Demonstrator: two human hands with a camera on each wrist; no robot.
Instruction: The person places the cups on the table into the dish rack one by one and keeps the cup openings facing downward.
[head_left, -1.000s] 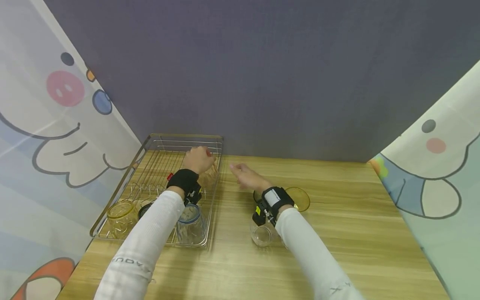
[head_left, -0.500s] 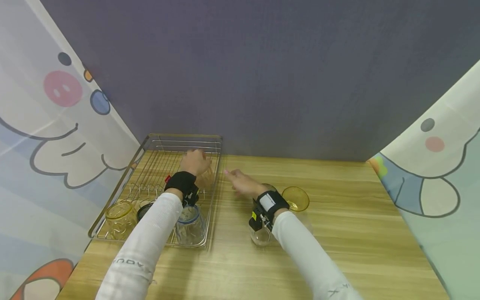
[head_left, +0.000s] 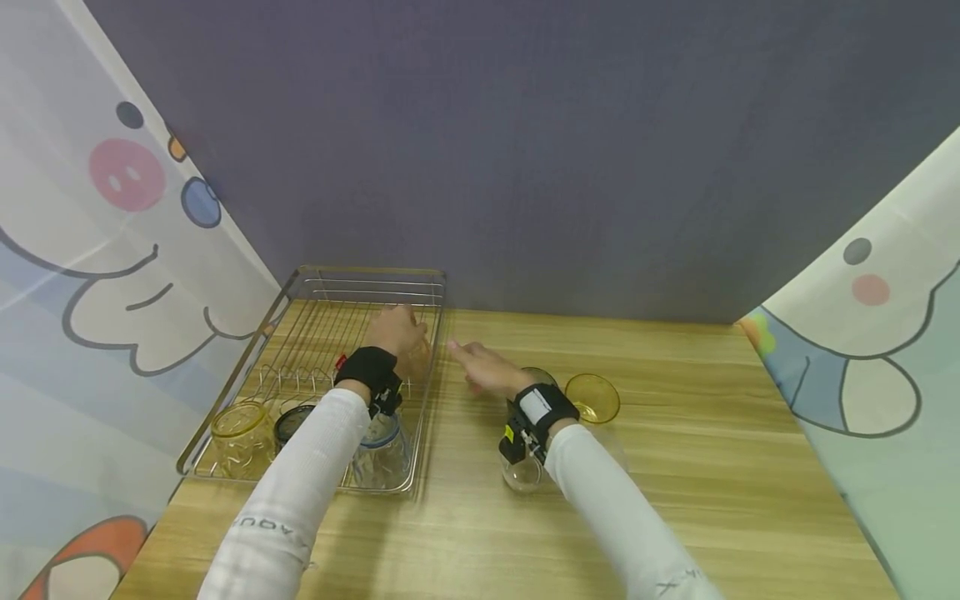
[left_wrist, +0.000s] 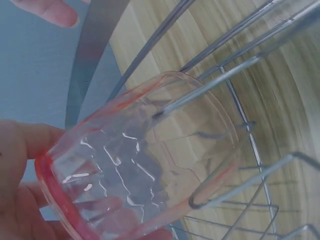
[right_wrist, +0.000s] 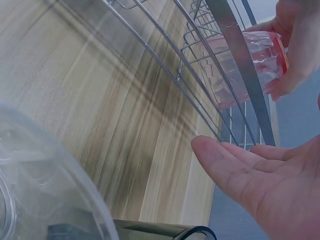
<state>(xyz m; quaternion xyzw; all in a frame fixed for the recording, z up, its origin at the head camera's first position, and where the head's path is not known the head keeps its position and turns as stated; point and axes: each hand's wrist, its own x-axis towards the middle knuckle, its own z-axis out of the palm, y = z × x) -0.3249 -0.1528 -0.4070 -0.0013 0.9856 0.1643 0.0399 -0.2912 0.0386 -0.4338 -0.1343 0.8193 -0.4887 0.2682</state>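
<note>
Left hand [head_left: 396,328] gripping reddish glass [left_wrist: 120,160] in rack [head_left: 367,271], lower than before, right hand [head_left: 489,368] relaxed

Held glass [left_wrist: 125,165]: clear, red at one end, faceted zigzag pattern. Rack [head_left: 367,270]: silver. Inside it, yellow glass [head_left: 243,442], near-black glass [head_left: 291,422], clear glass with blue rim [head_left: 382,465]. Table [head_left: 712,467]: yellow-brown wood grain; amber glass [head_left: 592,398] on it. Back panel [head_left: 525,167]: plain slate grey. Left sheet [head_left: 45,167]: pale, cartoon print. Sleeve [head_left: 277,500]: white, dark lettering.
</note>
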